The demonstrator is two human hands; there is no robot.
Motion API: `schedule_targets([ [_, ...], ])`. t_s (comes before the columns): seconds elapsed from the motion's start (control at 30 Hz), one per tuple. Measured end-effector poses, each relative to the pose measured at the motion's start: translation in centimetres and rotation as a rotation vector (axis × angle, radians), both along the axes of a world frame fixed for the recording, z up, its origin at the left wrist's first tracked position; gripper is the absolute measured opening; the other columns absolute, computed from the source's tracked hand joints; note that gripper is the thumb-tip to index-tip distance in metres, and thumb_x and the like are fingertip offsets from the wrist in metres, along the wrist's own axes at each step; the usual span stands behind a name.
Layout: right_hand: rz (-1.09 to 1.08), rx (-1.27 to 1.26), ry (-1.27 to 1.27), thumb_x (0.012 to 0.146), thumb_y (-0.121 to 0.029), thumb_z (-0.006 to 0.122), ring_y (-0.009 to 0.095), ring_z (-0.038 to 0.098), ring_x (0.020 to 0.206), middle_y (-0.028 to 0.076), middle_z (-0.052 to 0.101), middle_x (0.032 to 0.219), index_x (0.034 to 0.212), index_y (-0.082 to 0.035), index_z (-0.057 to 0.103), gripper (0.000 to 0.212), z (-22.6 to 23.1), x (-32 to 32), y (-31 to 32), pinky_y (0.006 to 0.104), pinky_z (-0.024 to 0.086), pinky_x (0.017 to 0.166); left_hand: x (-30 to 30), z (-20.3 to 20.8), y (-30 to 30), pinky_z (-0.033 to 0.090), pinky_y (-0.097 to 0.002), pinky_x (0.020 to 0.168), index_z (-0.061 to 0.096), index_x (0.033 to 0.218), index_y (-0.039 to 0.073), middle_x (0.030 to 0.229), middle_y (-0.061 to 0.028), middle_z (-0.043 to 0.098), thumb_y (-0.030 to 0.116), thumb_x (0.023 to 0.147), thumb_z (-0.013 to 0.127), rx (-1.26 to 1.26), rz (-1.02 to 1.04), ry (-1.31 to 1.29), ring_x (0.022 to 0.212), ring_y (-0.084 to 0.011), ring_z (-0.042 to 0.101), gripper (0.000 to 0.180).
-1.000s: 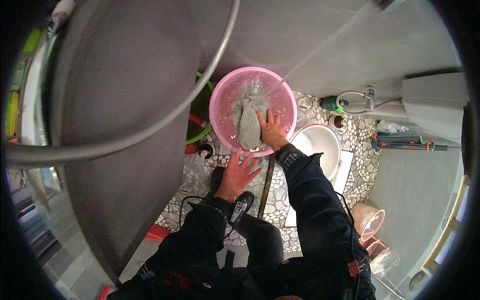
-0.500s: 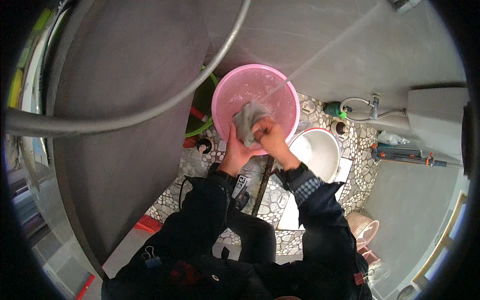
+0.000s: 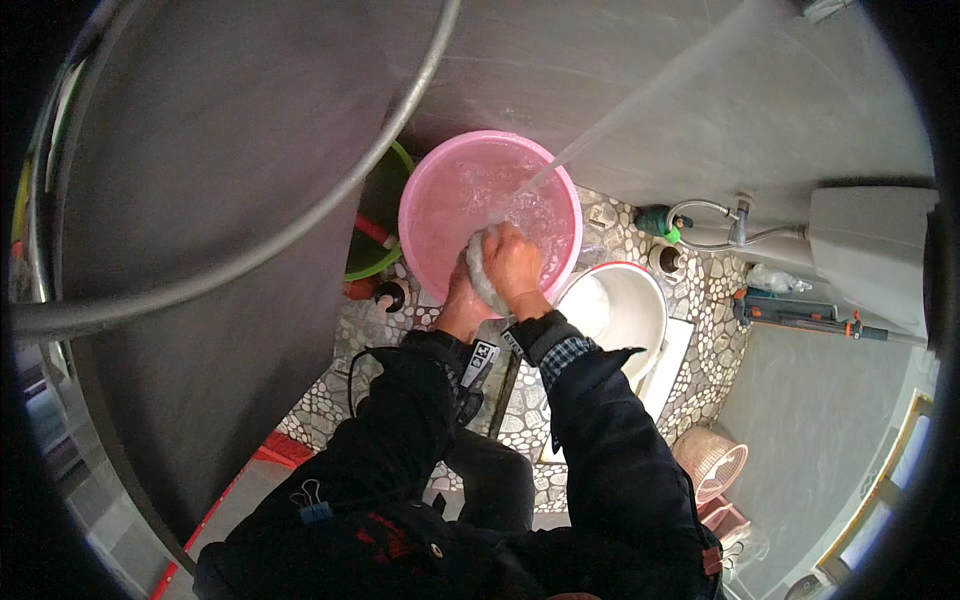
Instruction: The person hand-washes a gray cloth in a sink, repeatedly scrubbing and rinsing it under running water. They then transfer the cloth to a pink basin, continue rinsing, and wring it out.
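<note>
A wet grey cloth is bunched up between my two hands over the near side of a pink basin. My left hand grips the cloth from the left, its fingers partly hidden behind the bundle. From the right my right hand closes over the cloth, knuckles up. A stream of water slants down from the upper right into the basin, where the water is foamy and splashing just beyond my hands.
Right of the basin stands a white, red-rimmed basin. A green tub sits at the left. A grey hose curves across the upper left. Bottles, a faucet hose and a pinkish basket lie to the right on pebble-patterned floor.
The cloth, spread looser before, is now squeezed into a compact bundle. My right hand has moved up and left over it, and the whole view has shifted slightly.
</note>
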State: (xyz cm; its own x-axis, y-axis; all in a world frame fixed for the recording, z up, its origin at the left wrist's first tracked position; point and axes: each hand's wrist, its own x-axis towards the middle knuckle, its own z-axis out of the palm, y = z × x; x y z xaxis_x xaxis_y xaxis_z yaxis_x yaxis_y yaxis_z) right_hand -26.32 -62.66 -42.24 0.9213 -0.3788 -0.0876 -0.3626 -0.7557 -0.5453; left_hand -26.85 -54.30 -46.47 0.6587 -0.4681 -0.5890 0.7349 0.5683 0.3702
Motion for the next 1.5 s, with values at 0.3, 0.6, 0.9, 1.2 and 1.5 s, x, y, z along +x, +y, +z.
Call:
schedule_targets([
  [0.3,0.027,-0.241,0.184,0.084,-0.030,0.055,0.042,0.049,0.109,0.024,0.048,0.125,0.124,-0.019,0.052,0.041,-3.6,1.4,-8.1,0.0475,0.050,0.079,2.2,3.1,2.7,0.012,-0.0619,0.105,0.026,0.140,0.013,0.149,-0.0044,0.018,0.052,0.087,0.051,-0.006,0.245,0.113,0.135,-0.0271,0.019,0.071],
  [0.6,0.324,-0.017,0.504,0.077,-0.014,0.057,0.038,0.062,0.085,0.020,0.062,0.101,0.124,-0.006,0.048,0.048,-12.3,1.9,-5.6,0.0451,0.050,0.077,0.7,0.6,3.4,0.006,-0.0636,0.104,0.018,0.145,0.020,0.151,-0.0031,0.020,0.070,0.081,0.044,0.006,-0.065,0.307,0.138,-0.0283,0.016,0.086],
  [0.9,0.385,0.485,-0.070,0.072,-0.010,0.058,0.039,0.057,0.093,0.018,0.059,0.100,0.107,-0.006,0.061,0.035,5.9,-2.9,-1.3,0.0425,0.047,0.078,1.4,1.8,2.7,0.039,-0.0407,0.098,0.039,0.134,0.011,0.128,-0.0073,0.048,0.046,0.095,0.040,-0.199,0.110,-0.083,0.117,-0.0230,0.047,0.052],
  [1.2,0.276,0.287,0.061,0.081,-0.029,0.060,0.038,0.061,0.082,0.018,0.062,0.091,0.109,-0.011,0.057,0.033,4.7,-1.4,3.0,0.0460,0.050,0.071,-0.4,-4.0,4.3,0.043,-0.0346,0.091,0.046,0.123,0.009,0.113,-0.0043,0.053,0.027,0.096,0.040,-0.257,0.149,-0.001,0.105,-0.0205,0.053,0.034],
  [1.5,0.039,0.293,-0.019,0.086,-0.030,0.052,0.042,0.061,0.082,0.023,0.064,0.085,0.097,-0.005,0.062,0.029,-4.0,0.6,-0.4,0.0472,0.049,0.070,1.1,-0.8,2.9,0.043,-0.0384,0.091,0.053,0.115,0.012,0.114,-0.0061,0.056,0.024,0.089,0.054,0.118,0.184,0.118,0.106,-0.0208,0.054,0.028],
])
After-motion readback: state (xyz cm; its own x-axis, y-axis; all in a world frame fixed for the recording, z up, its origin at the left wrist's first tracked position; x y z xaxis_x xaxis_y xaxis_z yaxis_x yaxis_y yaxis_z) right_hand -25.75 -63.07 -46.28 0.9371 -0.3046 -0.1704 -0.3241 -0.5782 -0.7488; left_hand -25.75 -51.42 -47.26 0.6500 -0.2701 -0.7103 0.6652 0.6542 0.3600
